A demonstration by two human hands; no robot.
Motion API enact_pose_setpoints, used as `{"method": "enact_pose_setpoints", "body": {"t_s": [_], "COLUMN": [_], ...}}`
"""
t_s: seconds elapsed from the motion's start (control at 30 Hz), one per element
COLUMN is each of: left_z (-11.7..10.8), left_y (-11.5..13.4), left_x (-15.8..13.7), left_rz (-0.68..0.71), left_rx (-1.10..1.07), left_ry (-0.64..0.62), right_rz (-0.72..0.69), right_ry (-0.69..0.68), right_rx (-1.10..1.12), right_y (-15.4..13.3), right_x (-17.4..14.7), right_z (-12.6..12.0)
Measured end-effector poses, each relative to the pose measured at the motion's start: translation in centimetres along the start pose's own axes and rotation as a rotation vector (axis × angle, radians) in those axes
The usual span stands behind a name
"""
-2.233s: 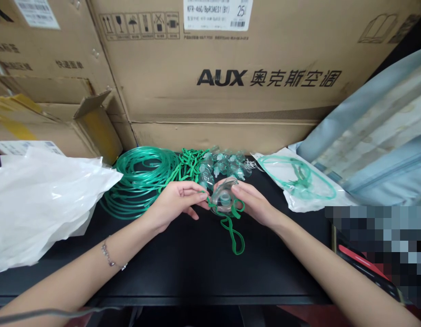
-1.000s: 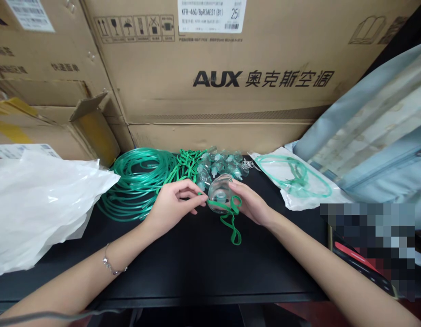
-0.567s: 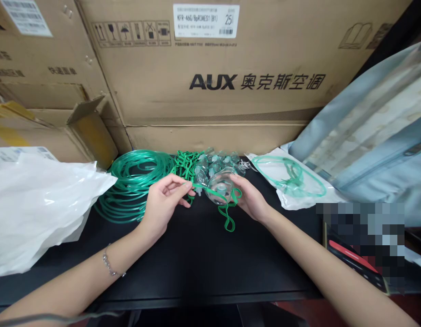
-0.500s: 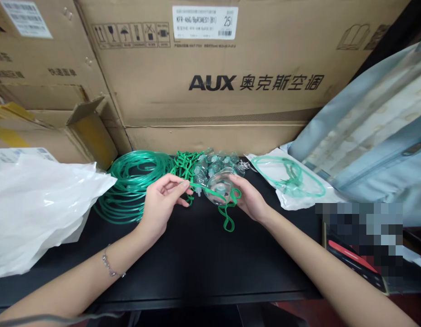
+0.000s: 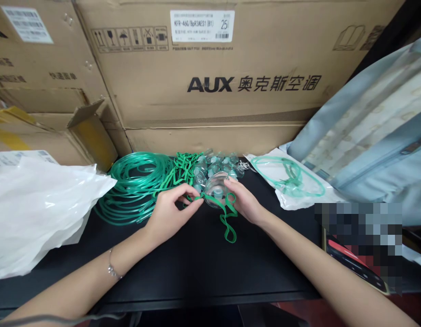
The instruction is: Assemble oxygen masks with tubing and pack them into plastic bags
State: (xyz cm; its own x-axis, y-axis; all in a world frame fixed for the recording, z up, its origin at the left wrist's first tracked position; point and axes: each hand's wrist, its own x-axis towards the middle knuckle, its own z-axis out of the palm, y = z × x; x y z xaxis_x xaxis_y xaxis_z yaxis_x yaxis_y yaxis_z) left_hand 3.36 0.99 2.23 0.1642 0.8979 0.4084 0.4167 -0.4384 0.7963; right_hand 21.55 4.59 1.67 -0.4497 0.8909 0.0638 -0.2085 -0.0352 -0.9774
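A clear oxygen mask (image 5: 213, 186) is gripped at its right edge by my right hand (image 5: 244, 202), its fingers wrapped behind it. A green elastic strap (image 5: 227, 222) crosses the mask and hangs in loops below it. My left hand (image 5: 176, 204) pinches the strap close to the mask's left edge. Behind the hands lie a heap of green straps (image 5: 185, 168) and several more clear masks (image 5: 227, 161). A coil of green tubing (image 5: 138, 172) lies left of the straps.
White plastic bags (image 5: 43, 213) are stacked on the left of the black table (image 5: 197, 272). At right lies a bagged mask with tubing (image 5: 292, 179), beside a light blue cloth bag (image 5: 374, 127). Large cardboard boxes (image 5: 213, 109) stand along the back. A red and black object (image 5: 353, 263) sits front right.
My left hand has moved right and slightly down, bringing the pinched strap closer to the mask. The strap's loops hang a little lower. My right hand still holds the mask.
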Motion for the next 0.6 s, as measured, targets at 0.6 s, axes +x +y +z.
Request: {"method": "enact_pose_setpoints", "body": {"t_s": [0.6], "left_z": [-2.2], "left_y": [-1.1], "left_x": [1.1], "left_rz": [0.608], "left_rx": [0.529], "left_ry": [-0.124], "right_rz": [0.051], "right_ry": [0.107], "right_rx": [-0.249], "right_y": [-0.7], "right_x": [0.2], "right_z": [-0.3]}}
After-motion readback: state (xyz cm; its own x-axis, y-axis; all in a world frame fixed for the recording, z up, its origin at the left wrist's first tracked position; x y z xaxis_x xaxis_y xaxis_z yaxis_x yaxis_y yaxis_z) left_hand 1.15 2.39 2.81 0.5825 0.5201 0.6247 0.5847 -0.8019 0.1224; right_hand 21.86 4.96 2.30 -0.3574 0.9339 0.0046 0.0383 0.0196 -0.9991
